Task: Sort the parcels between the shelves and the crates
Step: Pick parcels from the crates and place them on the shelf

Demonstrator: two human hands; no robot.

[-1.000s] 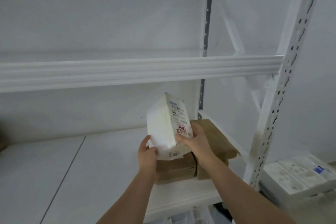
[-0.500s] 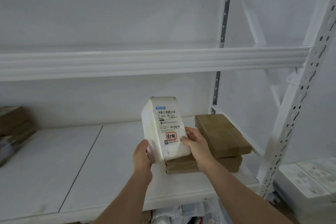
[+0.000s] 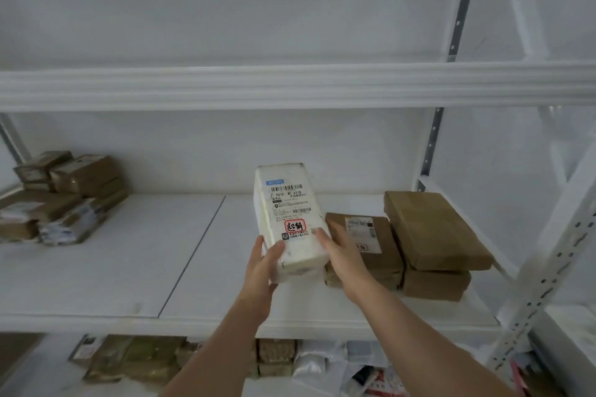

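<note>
Head view: compared with half a second ago, we see more of the shelf (image 3: 96,271) to the left, where a pile of brown parcels (image 3: 61,196) now shows in full at its far left end; earlier only its edge was in sight. The white parcel (image 3: 287,219) sits a little further left of the brown stack than before, so the labelled box (image 3: 364,242) behind it is now uncovered. Both hands keep their hold on it as before.

Our left hand (image 3: 261,271) grips the white parcel at its lower left corner, thumb curled over the front face, the other fingers hidden behind. Our right hand (image 3: 342,258) holds the lower right edge, fingers curled along the side and the thumb tip on the label. The parcel is tilted, label side toward us, held above the middle shelf and just left of the labelled box; we cannot tell whether its bottom touches the board.

To the right, two plain brown boxes (image 3: 432,229) lie stacked, touching the labelled box. Below the shelf, more parcels (image 3: 142,358) lie on the lower level.
</note>
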